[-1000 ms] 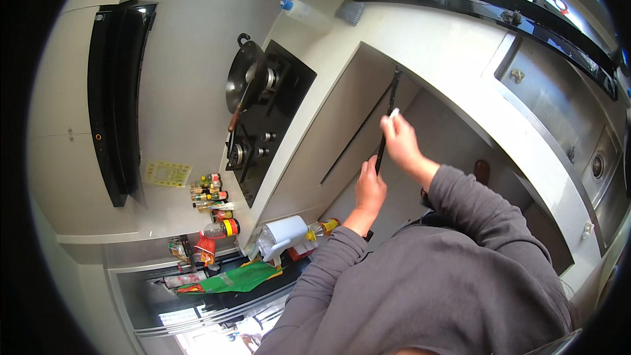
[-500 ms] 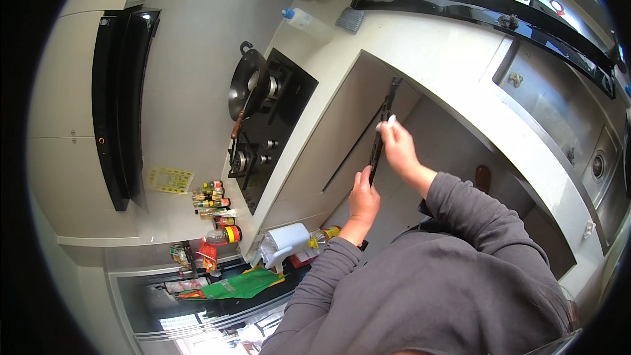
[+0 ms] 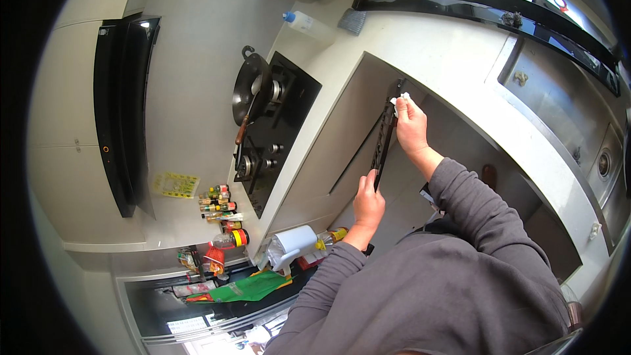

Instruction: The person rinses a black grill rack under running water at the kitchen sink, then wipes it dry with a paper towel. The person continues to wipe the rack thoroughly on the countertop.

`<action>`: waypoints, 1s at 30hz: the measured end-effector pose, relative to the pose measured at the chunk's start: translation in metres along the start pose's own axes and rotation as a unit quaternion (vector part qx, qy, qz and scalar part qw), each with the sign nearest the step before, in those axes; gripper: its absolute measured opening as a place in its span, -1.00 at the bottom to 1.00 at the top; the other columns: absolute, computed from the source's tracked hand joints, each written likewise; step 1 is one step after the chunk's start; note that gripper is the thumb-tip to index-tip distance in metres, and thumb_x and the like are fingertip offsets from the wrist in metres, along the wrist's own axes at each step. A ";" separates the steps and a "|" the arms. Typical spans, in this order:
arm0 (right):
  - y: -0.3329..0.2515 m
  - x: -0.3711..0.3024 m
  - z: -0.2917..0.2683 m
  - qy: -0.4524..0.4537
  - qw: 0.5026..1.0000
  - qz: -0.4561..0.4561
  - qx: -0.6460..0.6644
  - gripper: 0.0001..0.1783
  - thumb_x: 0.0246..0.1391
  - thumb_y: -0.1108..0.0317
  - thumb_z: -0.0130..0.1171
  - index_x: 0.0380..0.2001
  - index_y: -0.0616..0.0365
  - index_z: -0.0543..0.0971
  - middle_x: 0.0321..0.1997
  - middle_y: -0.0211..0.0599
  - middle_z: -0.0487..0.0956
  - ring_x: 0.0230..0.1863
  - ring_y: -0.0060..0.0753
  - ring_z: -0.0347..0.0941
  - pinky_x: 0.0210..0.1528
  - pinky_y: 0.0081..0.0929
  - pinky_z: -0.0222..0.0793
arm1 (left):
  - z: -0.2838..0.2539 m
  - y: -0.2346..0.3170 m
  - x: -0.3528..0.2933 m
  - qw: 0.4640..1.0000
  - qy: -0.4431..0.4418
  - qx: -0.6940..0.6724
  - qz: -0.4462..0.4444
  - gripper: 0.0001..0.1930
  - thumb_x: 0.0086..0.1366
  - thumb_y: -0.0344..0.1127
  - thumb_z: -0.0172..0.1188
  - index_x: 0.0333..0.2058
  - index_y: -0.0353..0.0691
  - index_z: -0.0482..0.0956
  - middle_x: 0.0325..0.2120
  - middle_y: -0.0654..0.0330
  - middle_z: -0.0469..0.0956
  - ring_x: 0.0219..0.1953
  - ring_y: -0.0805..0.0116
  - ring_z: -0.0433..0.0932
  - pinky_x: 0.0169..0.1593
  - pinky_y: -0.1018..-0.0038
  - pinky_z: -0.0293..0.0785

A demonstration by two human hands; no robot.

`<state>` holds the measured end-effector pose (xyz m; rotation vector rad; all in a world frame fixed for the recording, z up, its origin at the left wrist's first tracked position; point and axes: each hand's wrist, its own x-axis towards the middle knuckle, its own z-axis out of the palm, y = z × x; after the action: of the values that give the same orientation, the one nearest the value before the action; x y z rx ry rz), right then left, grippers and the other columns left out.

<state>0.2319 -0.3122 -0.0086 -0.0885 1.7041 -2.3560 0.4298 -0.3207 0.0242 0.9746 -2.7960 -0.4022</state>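
A long, narrow black strip with cut-outs along it (image 3: 384, 137) is held slanting upward in front of me, over the floor beside the cabinets. My left hand (image 3: 368, 207) is closed around its lower end. Near the upper end, my right hand (image 3: 412, 130) pinches a small crumpled white wipe (image 3: 401, 98) against the strip. Paper or cloth, I cannot tell which the wipe is. Part of the strip's lower end is hidden by my left fingers.
Left of the strip, a wok (image 3: 252, 85) stands on the black gas hob (image 3: 294, 85). A white counter (image 3: 420, 39) curves around to the steel sink (image 3: 559, 98). Sauce bottles (image 3: 220, 207) and a pale blue-white jug (image 3: 292, 246) stand at lower left.
My right hand has slid up toward the strip's upper end with the white wipe. The strip's broad cut-out face shows more now. My left hand keeps its hold.
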 end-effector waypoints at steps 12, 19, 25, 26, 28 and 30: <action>0.013 -0.010 -0.030 -0.099 0.969 0.166 0.152 -0.64 0.40 0.10 -0.15 -0.32 0.14 0.45 -0.45 -0.50 0.44 -0.51 -0.68 0.33 -0.45 -0.61 0.37 | 0.005 0.013 0.012 0.998 -0.027 -0.036 -0.046 -0.67 0.32 -0.47 0.03 0.05 -0.31 0.42 -0.15 -0.08 0.47 -0.13 -0.16 0.50 -0.11 0.16 0.47; -0.006 -0.029 -0.024 -0.137 0.990 0.045 -0.007 -0.75 0.36 0.25 -0.01 -0.33 0.21 0.45 -0.56 -0.57 0.35 -0.52 -0.71 0.26 -0.47 -0.62 0.26 | 0.006 0.020 0.013 0.998 -0.018 -0.037 -0.044 -0.66 0.30 -0.48 0.04 0.06 -0.32 0.42 -0.14 -0.10 0.47 -0.13 -0.20 0.49 -0.11 0.15 0.47; -0.018 -0.006 -0.020 -0.062 0.998 0.016 -0.008 -0.73 0.34 0.26 0.00 -0.35 0.27 0.48 -0.60 -0.49 0.34 -0.54 -0.66 0.18 -0.48 -0.56 0.20 | 0.006 0.024 0.009 0.999 -0.016 -0.037 -0.031 -0.66 0.29 -0.50 0.04 0.05 -0.32 0.42 -0.16 -0.10 0.48 -0.13 -0.19 0.49 -0.11 0.16 0.46; -0.016 0.000 -0.019 -0.030 1.000 0.006 -0.006 -0.72 0.33 0.25 0.01 -0.30 0.30 0.50 -0.62 -0.35 0.39 -0.55 -0.57 0.21 -0.46 -0.50 0.23 | 0.006 0.024 0.008 0.998 -0.014 -0.046 -0.031 -0.66 0.29 -0.50 0.04 0.05 -0.32 0.42 -0.17 -0.10 0.48 -0.14 -0.19 0.50 -0.11 0.17 0.46; -0.012 0.006 -0.018 -0.037 0.999 -0.001 0.003 -0.71 0.33 0.25 0.01 -0.29 0.31 0.50 -0.60 -0.32 0.40 -0.55 -0.59 0.20 -0.44 -0.53 0.26 | 0.008 0.024 0.006 0.997 -0.018 -0.064 -0.041 -0.66 0.29 -0.51 0.03 0.05 -0.32 0.43 -0.18 -0.10 0.48 -0.14 -0.18 0.50 -0.10 0.18 0.46; -0.005 0.011 -0.020 -0.068 0.994 0.086 -0.016 -0.70 0.34 0.23 0.00 -0.27 0.29 0.52 -0.59 -0.34 0.43 -0.54 -0.62 0.23 -0.43 -0.57 0.30 | 0.011 0.023 0.007 0.997 -0.011 -0.068 -0.034 -0.67 0.30 -0.50 0.03 0.05 -0.32 0.43 -0.18 -0.10 0.48 -0.14 -0.18 0.50 -0.10 0.19 0.46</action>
<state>0.2168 -0.2947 -0.0113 -0.1021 1.6180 -2.1474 0.4082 -0.3051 0.0211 1.0410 -2.7178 -0.6067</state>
